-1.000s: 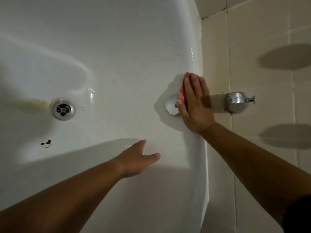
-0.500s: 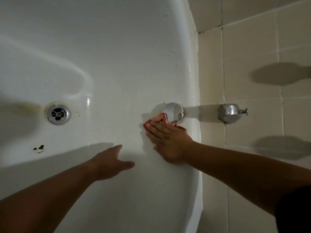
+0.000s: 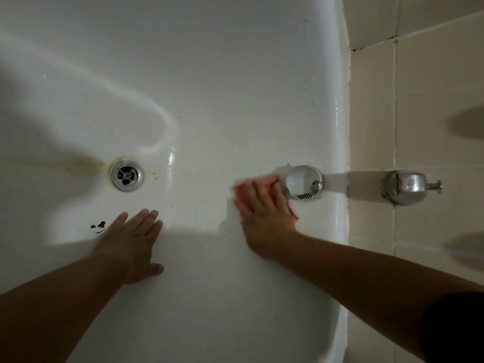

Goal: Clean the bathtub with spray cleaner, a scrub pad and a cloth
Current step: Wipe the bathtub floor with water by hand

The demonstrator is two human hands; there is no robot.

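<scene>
I am pressing my right hand (image 3: pixel 264 218) flat, fingers straight, onto the pink cloth (image 3: pixel 243 191) against the bathtub (image 3: pixel 235 87) wall just beside the overflow cover (image 3: pixel 303 182), probably wiping there, while bracing my left hand (image 3: pixel 133 239), open and empty, on the floor near the drain (image 3: pixel 127 175).

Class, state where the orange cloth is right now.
Head view, right of centre: the cloth lies flat against the tub under the right hand, just left of the round chrome overflow cover.
</scene>
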